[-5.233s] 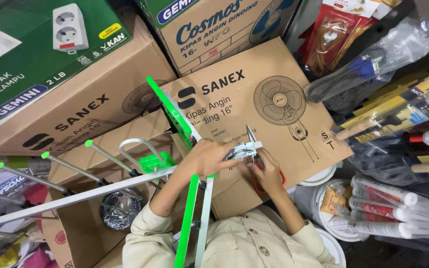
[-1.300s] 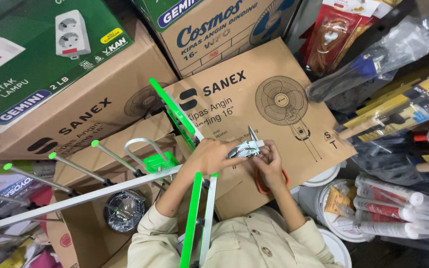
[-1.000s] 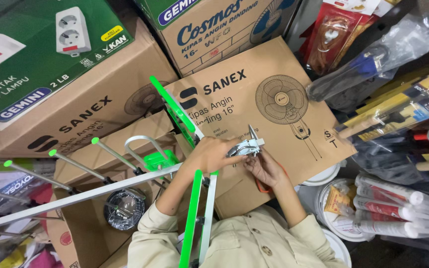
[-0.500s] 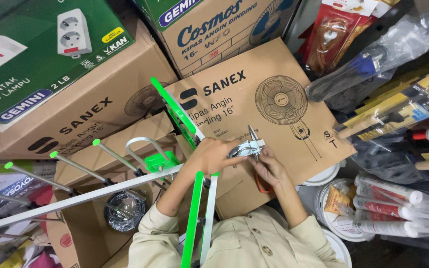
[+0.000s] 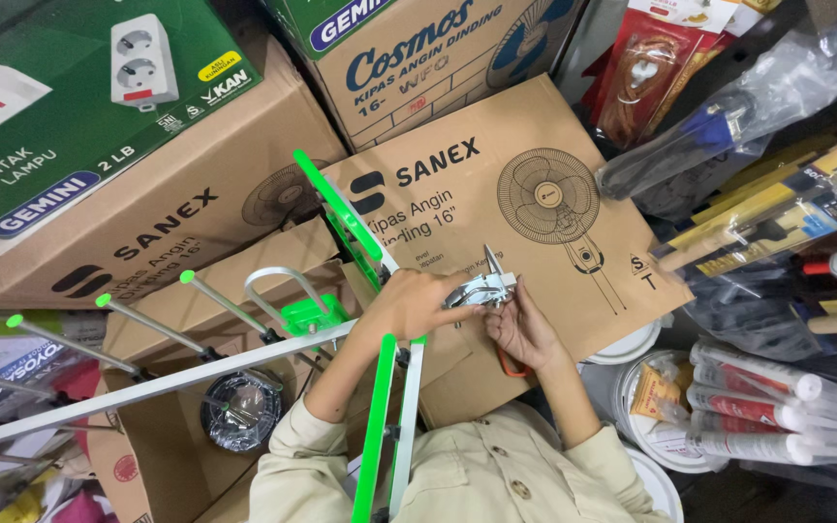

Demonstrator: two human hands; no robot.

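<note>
The small bracket [image 5: 481, 288] held between both hands is bare metal with a dull silver shine. The long boom [image 5: 147, 389] running left is smooth, pale matt metal, its thin rods [image 5: 230, 305] tipped with glossy green plastic caps. The green strip [image 5: 376, 431] near the chest is bright smooth plastic. The fan box [image 5: 535, 232] behind is matt brown cardboard. The sleeves [image 5: 293, 465] are soft beige cloth. At right, tubes [image 5: 758, 412] lie in glossy clear plastic wrap.

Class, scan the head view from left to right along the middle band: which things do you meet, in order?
Green-tipped metal rods → green bracket → left hand → small metal clamp part → right hand → white bucket → plastic-wrapped tubes.
</note>
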